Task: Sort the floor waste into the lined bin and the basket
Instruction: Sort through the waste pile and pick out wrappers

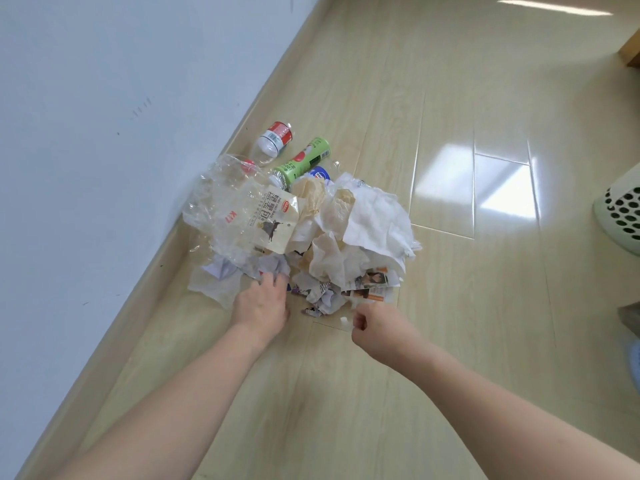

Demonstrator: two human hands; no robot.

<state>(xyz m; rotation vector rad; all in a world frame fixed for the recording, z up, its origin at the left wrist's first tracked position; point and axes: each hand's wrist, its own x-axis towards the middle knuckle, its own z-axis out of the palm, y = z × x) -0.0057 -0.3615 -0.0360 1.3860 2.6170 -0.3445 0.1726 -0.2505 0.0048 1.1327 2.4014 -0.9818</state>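
- I see the waste pile [301, 230] lying on the wooden floor [450, 116], close against the skirting of the white wall [104, 98].
- At its far side lie a red-labelled clear bottle [275, 138], a green can [303, 159] and a blue-labelled bottle [320, 173], all on their sides.
- Crumpled clear plastic [214, 199] and a printed snack bag [272, 220] cover the left part; white and beige tissues [374, 220] the right; torn magazine paper [370, 282] the near edge.
- My left hand [263, 303] reaches into the near edge, its grip curling onto a crumpled paper ball [273, 265].
- My right hand [375, 323] hovers just off the pile, its grip pinched on a small white scrap [344, 321].
- The perforated basket [620, 213] stands well apart at the right edge; I cannot tell what it holds.
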